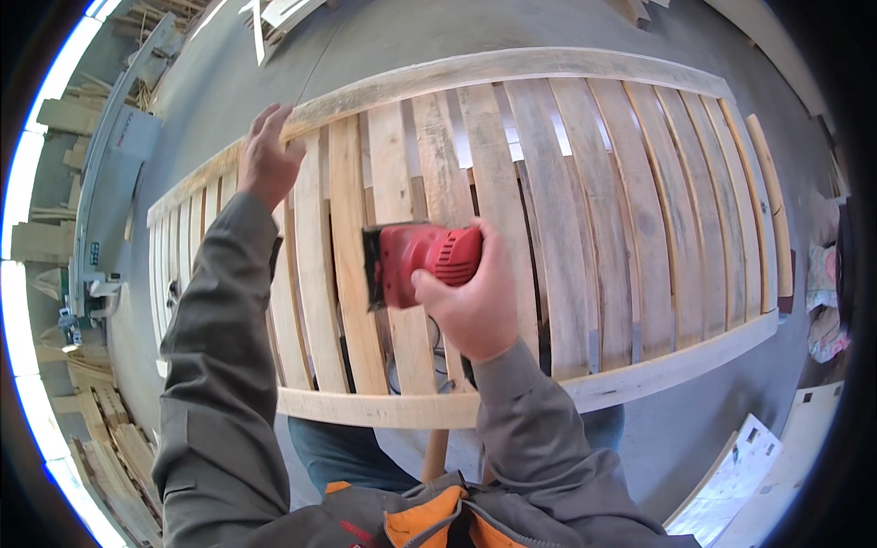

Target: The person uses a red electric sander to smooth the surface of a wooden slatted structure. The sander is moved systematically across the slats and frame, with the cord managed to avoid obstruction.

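Note:
A red electric sander [429, 265] with a black front edge is gripped in my right hand [475, 310], my fingers wrapped over its vented end. It is over the middle slats of a long wooden slatted frame [534, 228]; whether its base touches them I cannot tell. My left hand [271, 157] is near the frame's far rail [411, 84], fingers parted and holding nothing; I cannot tell if it touches the wood. The near rail [639, 384] runs across in front of my legs. Below the sander, a thin cord partly shows between slats.
A long machine with a grey rail [96, 183] stands at the left, beside stacked boards [114, 447]. White panels [740, 475] lean at the lower right, and cloth bundles [825, 310] lie at the right edge. Grey concrete floor [384, 46] surrounds the frame.

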`<control>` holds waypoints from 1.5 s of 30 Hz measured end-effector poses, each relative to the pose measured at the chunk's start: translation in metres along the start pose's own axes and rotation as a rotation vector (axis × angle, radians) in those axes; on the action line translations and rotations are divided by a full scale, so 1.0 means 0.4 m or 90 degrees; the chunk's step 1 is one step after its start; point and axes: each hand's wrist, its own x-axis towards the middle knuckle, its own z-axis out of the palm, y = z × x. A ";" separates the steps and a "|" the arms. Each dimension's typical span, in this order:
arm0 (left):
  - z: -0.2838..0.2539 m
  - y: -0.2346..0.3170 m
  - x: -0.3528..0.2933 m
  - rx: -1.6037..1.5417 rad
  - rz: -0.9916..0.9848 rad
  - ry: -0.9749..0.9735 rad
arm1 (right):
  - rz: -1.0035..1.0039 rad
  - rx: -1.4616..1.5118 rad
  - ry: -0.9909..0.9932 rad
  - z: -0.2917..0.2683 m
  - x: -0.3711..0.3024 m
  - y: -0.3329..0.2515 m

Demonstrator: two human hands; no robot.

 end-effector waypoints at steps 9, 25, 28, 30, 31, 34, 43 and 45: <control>-0.426 -0.102 -0.788 -0.189 -0.219 0.035 | 0.084 0.080 -0.019 0.007 0.014 -0.036; -0.326 0.175 -1.382 -0.278 -0.320 -0.056 | 0.143 -0.062 -0.111 0.077 0.204 -0.110; -0.299 0.171 -1.342 -0.220 -0.290 -0.059 | 0.122 -0.070 -0.134 0.102 0.287 -0.129; -0.288 0.167 -1.323 -0.200 -0.285 -0.064 | 0.117 -0.048 -0.124 0.131 0.349 -0.107; -0.283 0.165 -1.318 -0.203 -0.292 -0.061 | 0.085 -0.040 -0.111 0.138 0.390 -0.087; -0.275 0.153 -1.294 -0.205 -0.304 -0.073 | 0.044 -0.017 -0.090 0.150 0.507 -0.039; -0.274 0.141 -1.300 -0.195 -0.310 -0.084 | 0.133 -0.004 -0.140 0.184 0.625 -0.097; -0.278 0.139 -1.296 -0.192 -0.304 -0.088 | 0.153 0.019 -0.134 0.181 0.621 -0.101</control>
